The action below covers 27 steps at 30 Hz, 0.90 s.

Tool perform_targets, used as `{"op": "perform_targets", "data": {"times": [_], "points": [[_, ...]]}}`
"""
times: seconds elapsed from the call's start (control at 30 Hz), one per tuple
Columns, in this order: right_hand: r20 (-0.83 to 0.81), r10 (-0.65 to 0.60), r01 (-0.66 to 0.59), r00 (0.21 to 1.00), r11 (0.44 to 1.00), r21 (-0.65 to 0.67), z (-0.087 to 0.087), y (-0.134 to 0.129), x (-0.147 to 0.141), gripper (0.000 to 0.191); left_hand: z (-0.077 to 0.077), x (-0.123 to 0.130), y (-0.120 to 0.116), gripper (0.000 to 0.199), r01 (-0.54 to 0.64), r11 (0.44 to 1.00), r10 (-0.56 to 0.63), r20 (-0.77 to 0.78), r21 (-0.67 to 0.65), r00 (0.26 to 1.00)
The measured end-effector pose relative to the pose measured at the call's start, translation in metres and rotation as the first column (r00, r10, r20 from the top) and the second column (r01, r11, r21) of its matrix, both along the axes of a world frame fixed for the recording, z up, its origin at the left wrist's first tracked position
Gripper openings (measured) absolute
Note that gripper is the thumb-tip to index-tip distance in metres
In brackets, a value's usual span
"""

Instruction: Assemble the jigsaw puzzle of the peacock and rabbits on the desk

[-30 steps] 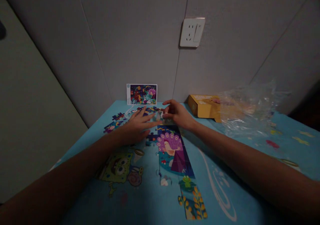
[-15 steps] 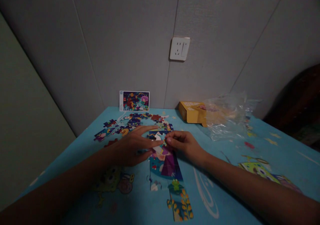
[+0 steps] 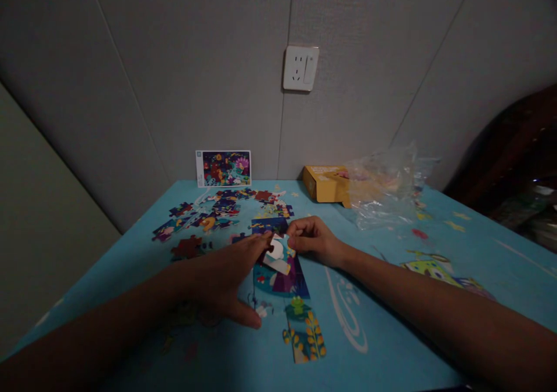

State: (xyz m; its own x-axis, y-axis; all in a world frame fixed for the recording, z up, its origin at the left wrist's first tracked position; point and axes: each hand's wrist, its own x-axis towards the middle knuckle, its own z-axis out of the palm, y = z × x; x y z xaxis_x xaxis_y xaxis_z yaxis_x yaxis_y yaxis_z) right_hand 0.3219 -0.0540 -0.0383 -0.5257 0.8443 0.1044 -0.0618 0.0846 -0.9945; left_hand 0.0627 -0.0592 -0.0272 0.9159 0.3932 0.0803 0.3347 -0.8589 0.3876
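Observation:
My right hand [image 3: 315, 241] pinches a jigsaw puzzle piece [image 3: 278, 258] at its upper right corner. The piece, white and pale blue with a bit of purple, is tilted over a joined strip of puzzle [image 3: 285, 285]. From the other side my left hand [image 3: 220, 276] reaches in, thumb stretched well away from the fingers. Its fingertips are at the piece's left edge; whether they press on it I cannot tell. Nearer to me, a section with a frog and yellow leaves [image 3: 307, 334] lies at the strip's lower end. Part of the strip is hidden under the piece and hands.
Several loose puzzle pieces [image 3: 187, 247] lie at the left and back of the blue patterned tablecloth [image 3: 374, 299]. A picture card [image 3: 226, 169] leans on the wall. Toward the back right are a yellow box [image 3: 328, 183] and a crumpled clear plastic bag [image 3: 383, 189].
My left hand has drawn back toward me, its thumb now spread wide and its fingers at the piece's left edge. The piece shows more plainly, still in my right hand. The view has shifted slightly.

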Motion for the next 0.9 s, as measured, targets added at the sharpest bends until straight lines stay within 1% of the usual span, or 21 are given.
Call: {"op": "perform_targets", "data": {"times": [0.13, 0.23, 0.4, 0.5, 0.6, 0.73, 0.9], "points": [[-0.056, -0.002, 0.002, 0.998, 1.000, 0.005, 0.000, -0.001, -0.001, 0.036, 0.003, 0.010, -0.001, 0.106, 0.036, 0.997, -0.034, -0.029, 0.062, 0.999], [-0.068, -0.011, 0.013, 0.998, 1.000, 0.017, 0.000, 0.000, -0.002, 0.035, 0.004, 0.012, 0.003, 0.097, 0.026, 0.995, -0.024, -0.022, 0.092, 0.999], [-0.017, 0.009, -0.008, 1.000, 0.997, 0.079, -0.001, -0.001, -0.003, 0.038, 0.001, 0.007, 0.015, 0.084, 0.010, 0.994, -0.011, 0.013, 0.106, 1.000], [0.071, 0.046, -0.055, 0.996, 0.990, 0.133, -0.001, -0.004, -0.003, 0.038, 0.002, 0.005, 0.019, 0.083, 0.009, 0.997, -0.007, -0.017, 0.078, 1.000], [0.166, 0.062, -0.099, 0.984, 0.970, 0.221, 0.000, -0.009, -0.005, 0.032, 0.002, 0.002, 0.020, 0.085, 0.018, 0.999, -0.016, -0.040, 0.047, 0.999], [0.257, 0.054, -0.147, 0.965, 0.921, 0.360, 0.005, -0.020, -0.010, 0.020, -0.001, -0.003, 0.023, 0.091, 0.032, 0.999, -0.031, -0.012, 0.025, 0.999], [0.328, 0.083, -0.229, 0.941, 0.868, 0.440, 0.010, -0.030, -0.017, 0.018, -0.006, -0.005, 0.026, 0.089, 0.083, 0.996, -0.084, 0.049, 0.024, 0.995]]}}
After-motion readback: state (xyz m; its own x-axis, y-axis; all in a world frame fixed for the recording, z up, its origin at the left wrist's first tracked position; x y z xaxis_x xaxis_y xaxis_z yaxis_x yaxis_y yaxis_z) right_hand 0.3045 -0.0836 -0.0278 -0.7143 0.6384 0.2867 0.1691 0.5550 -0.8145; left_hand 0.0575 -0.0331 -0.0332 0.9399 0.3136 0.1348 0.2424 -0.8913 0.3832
